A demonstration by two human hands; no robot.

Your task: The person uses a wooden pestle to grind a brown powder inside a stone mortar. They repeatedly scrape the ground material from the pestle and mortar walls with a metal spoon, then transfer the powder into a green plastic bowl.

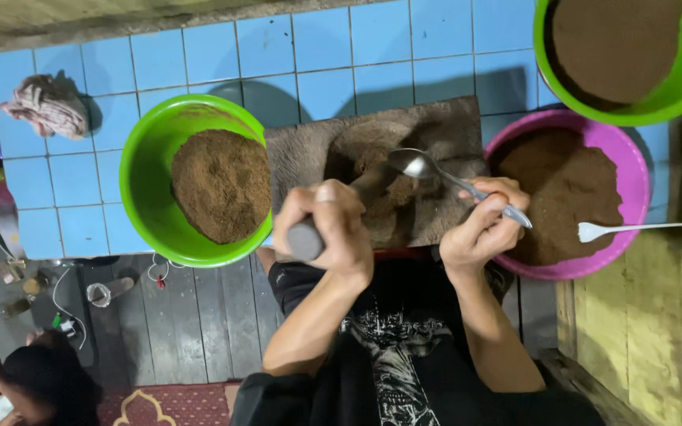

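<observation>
Left hand gripping a grey pestle over the stone slab, right hand pinching a metal spoon, bowl just past its fingertips above the slab, green bowl left, pink bowl right, blue tiled counter

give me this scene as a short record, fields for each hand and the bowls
left hand: gripping a grey cylindrical handle
right hand: holding a metal spoon, bowl end over the stone slab
green bowl: left of slab, holds brown powder
pink bowl: right of slab, brown powder, white fork in it
second green bowl: top right, brown powder
cloth: on blue tiles, far left
</observation>
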